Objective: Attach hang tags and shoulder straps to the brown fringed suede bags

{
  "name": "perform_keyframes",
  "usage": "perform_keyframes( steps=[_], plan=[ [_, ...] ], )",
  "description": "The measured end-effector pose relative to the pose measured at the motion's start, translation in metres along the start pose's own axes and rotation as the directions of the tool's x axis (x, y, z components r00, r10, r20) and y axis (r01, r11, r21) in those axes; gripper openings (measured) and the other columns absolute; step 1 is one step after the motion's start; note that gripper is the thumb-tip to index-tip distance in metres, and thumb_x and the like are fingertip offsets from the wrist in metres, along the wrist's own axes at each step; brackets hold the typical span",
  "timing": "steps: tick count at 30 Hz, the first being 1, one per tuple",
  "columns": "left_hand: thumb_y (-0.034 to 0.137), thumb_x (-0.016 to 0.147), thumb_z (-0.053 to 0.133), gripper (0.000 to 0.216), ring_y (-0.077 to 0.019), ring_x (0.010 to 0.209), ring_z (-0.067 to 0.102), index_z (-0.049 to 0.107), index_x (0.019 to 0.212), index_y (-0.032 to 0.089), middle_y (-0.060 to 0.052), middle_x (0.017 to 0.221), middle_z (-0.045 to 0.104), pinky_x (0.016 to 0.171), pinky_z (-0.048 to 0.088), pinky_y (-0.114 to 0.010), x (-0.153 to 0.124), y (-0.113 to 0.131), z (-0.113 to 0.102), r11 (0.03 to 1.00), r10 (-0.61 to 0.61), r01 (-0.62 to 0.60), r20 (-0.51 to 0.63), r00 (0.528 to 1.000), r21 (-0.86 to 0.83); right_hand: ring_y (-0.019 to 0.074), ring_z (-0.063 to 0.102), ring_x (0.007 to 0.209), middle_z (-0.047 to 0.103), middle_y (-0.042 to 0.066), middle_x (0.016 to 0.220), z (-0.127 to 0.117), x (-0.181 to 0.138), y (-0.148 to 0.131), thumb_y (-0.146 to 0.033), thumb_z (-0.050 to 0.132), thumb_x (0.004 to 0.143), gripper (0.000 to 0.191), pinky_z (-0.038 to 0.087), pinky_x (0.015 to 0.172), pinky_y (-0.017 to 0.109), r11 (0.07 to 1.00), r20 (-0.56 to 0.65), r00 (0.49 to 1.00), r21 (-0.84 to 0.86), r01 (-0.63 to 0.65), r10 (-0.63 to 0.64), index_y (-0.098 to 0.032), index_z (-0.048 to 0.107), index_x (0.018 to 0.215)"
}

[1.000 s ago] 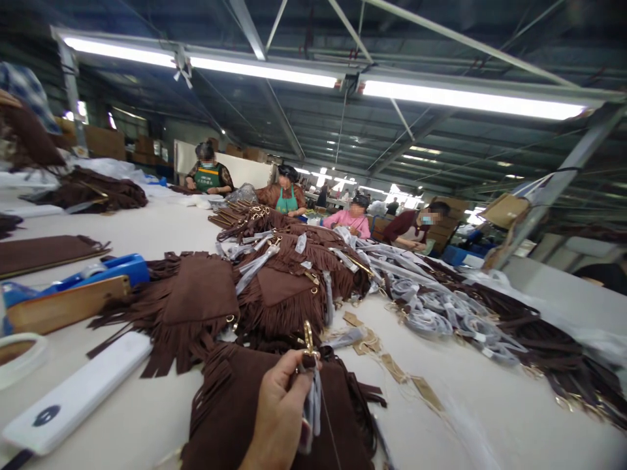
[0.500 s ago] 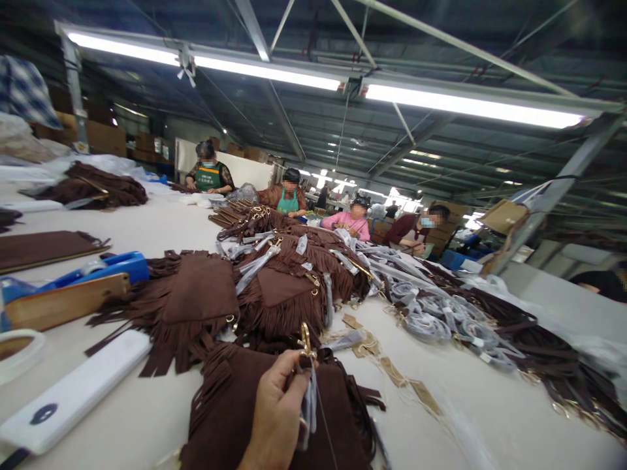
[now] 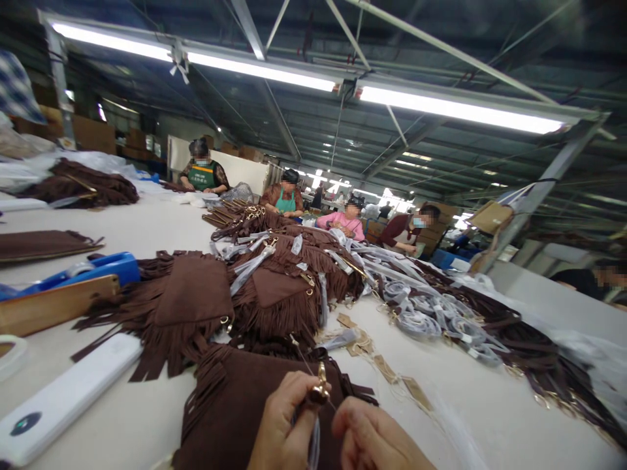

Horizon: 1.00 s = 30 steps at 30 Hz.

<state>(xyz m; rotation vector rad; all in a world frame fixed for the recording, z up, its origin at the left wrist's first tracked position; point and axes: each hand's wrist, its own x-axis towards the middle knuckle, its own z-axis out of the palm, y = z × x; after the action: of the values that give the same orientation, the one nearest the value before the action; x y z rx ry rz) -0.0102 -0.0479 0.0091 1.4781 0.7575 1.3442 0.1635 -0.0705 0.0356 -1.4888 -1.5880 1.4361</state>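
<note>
My left hand (image 3: 287,421) is closed around the end of a strap with a gold snap hook (image 3: 321,375), which points up between thumb and forefinger. Grey wrapping on the strap hangs below the fingers. Just right of it, my right hand (image 3: 372,437) is pinched on a thin thread (image 3: 332,405) that runs to the hook end. Both hands are over a dark brown fringed bag (image 3: 235,385) lying flat on the table. Behind it lie another fringed bag (image 3: 196,290) and a heap of similar bags (image 3: 284,284) with gold rings and grey-wrapped parts.
Kraft tags (image 3: 386,369) on strings lie right of the bag, before a pile of wrapped straps (image 3: 421,320). At left are a white device (image 3: 73,391), a blue tape dispenser (image 3: 112,267) and a tan-edged phone-like slab (image 3: 63,303). Several co-workers sit across the table.
My right hand has come into view from below and now pinches the thread. My left hand has moved slightly right and down, with the hook still held.
</note>
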Motion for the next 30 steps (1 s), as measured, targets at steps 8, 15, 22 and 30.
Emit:
perform_keyframes(
  steps=[8, 15, 22, 30],
  plan=[
    [0.023, 0.084, 0.053, 0.013, -0.0181, 0.082, 0.055, 0.063, 0.08, 0.018, -0.004, 0.081, 0.06, 0.079, 0.04, -0.028, -0.015, 0.0, 0.011, 0.995, -0.091, 0.076, 0.343, 0.935, 0.057, 0.0186, 0.058, 0.069, 0.063, 0.003, 0.072, -0.001, -0.009, -0.003, -0.075, 0.033, 0.089, 0.066, 0.044, 0.064, 0.028, 0.922, -0.25, 0.92, -0.324, 0.214, -0.302, -0.02, 0.069, 0.079],
    [0.021, 0.084, 0.051, 0.012, -0.0178, 0.083, 0.056, 0.062, 0.079, 0.018, -0.004, 0.084, 0.061, 0.077, 0.04, -0.027, -0.026, 0.007, 0.014, 0.992, -0.128, 0.117, 0.378, 0.917, 0.053, 0.0233, 0.063, 0.09, 0.074, 0.012, 0.096, 0.01, -0.022, 0.007, -0.077, 0.056, 0.078, 0.07, 0.046, 0.078, 0.03, 0.768, -0.032, 0.999, 0.64, 0.004, 0.022, -0.015, 0.077, 0.101],
    [0.008, 0.075, 0.051, 0.015, -0.0188, 0.088, 0.06, 0.063, 0.078, 0.017, -0.006, 0.089, 0.065, 0.079, 0.043, -0.026, -0.036, -0.001, 0.02, 0.996, -0.034, -0.003, 0.411, 0.911, 0.09, 0.0275, 0.064, 0.103, 0.071, 0.012, 0.121, 0.008, -0.035, 0.014, -0.06, 0.079, 0.068, 0.047, 0.047, 0.088, 0.035, 0.813, -0.04, 0.999, 0.581, 0.038, -0.018, -0.022, 0.08, 0.095],
    [0.007, 0.082, 0.055, 0.018, -0.0204, 0.097, 0.065, 0.068, 0.086, 0.019, -0.008, 0.098, 0.071, 0.087, 0.047, -0.027, -0.051, -0.009, 0.043, 0.976, 0.148, -0.205, 0.458, 0.876, 0.078, 0.0316, 0.049, 0.133, 0.058, 0.008, 0.141, 0.0, -0.057, 0.026, -0.053, 0.077, 0.075, 0.027, 0.031, 0.112, 0.047, 0.905, 0.019, 0.992, 0.41, 0.11, -0.129, -0.029, 0.079, 0.086]
  ],
)
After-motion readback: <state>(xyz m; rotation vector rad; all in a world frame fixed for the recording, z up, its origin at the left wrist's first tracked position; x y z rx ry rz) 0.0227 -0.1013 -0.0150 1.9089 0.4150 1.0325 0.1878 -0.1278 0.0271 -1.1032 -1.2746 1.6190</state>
